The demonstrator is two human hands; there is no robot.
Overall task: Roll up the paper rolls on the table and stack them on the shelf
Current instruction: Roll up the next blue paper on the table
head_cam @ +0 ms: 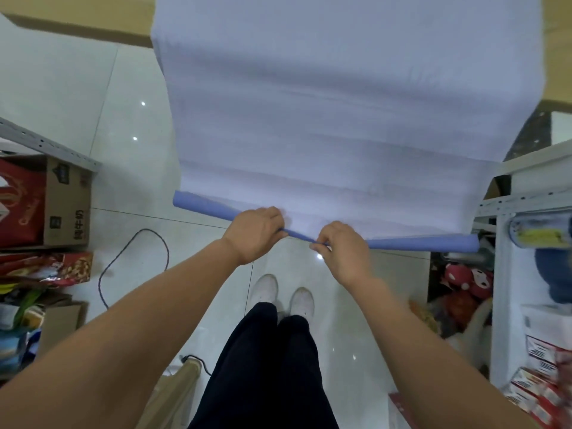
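Pinching the slim violet-blue rolled edge point(418, 244) of the large pale lavender paper sheet point(325, 119), the left hand point(252, 235) and right hand point(343, 249) are sitting close together at the centre of the head view, each with fingers and thumb curled round the tube. The sheet is hanging from 12 o'clock, where it is draping over what looks like the tan table surface point(93, 23), down to the roll stretching from 9 to 3 o'clock. The tube is looking squeezed thin between the hands and fatter at both ends, so winding it well probably means spreading the grip wider, turning both wrists together and keeping the side edges lined up so the roll is not coning. The paper is showing soft horizontal waves, matte and springy, likely to uncurl if let go. A white perforated metal shelf point(501, 205) is standing at 3 o'clock, a brown cardboard box point(68, 205) at 9, over glossy white floor tiles point(123, 103).
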